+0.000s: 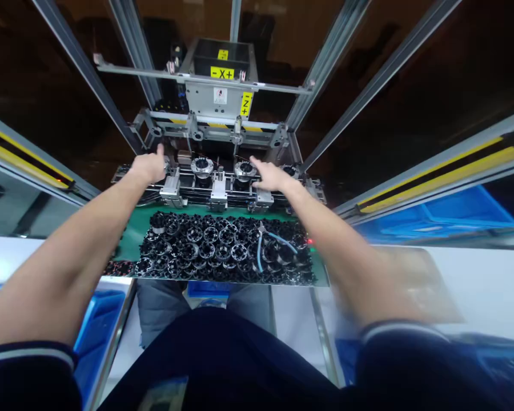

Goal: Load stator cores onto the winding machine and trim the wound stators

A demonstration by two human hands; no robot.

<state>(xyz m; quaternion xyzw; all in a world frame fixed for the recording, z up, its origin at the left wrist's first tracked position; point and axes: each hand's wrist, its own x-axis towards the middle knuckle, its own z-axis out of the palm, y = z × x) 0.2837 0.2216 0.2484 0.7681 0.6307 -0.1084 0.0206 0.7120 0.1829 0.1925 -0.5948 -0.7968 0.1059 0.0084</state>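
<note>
My left hand reaches to the left end of a metal fixture rail, one finger stretched up and the others partly hidden. It covers much of the leftmost round holder there; whether it touches is unclear. My right hand has its index finger and thumb spread apart, at the right edge of a round metal holder with a black ringed part in it. Nothing shows gripped in either hand. Another round holder with a black part stands between my hands. One more holder lies partly behind my right hand.
Several black-and-silver ring parts crowd the green tray top before me. Pliers with blue handles lie on them. A machine head stands behind the rail, between metal frame posts. Blue bins are at right.
</note>
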